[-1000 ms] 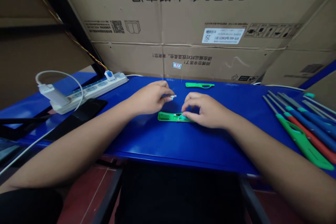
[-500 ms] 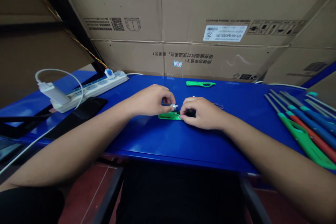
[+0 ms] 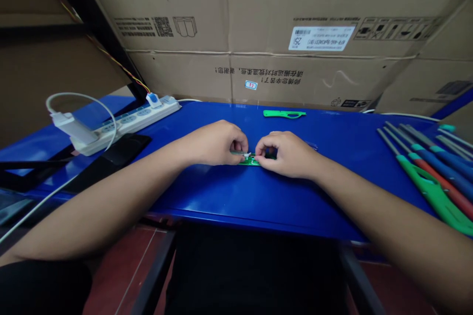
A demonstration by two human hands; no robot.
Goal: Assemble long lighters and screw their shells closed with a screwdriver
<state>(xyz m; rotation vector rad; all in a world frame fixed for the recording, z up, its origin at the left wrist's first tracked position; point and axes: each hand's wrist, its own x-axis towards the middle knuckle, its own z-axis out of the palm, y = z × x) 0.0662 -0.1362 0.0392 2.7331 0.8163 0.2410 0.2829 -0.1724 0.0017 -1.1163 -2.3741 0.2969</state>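
Observation:
My left hand (image 3: 221, 142) is closed in a pinch on a slim lighter gas tank, whose white valve end (image 3: 247, 156) sticks out past the fingertips. Right below it lies a green lighter shell half (image 3: 252, 162) on the blue table, largely covered by both hands. The fingertips of my right hand (image 3: 290, 155) are pinched together at the shell, close to the valve end; what they grip is too small to make out. Farther back rests another green lighter shell half (image 3: 284, 114) with a trigger loop.
Several long-necked lighters (image 3: 424, 182), green, red and blue, lie at the right. A white power strip (image 3: 129, 123) with a plugged-in charger and a dark flat object (image 3: 127, 150) occupy the left. A large cardboard box (image 3: 207, 78) stands along the back edge.
My left hand has brought the gas tank's valve end down to the green shell and now covers the shell's left part. My right hand stays at the shell, its fingertips slightly shifted.

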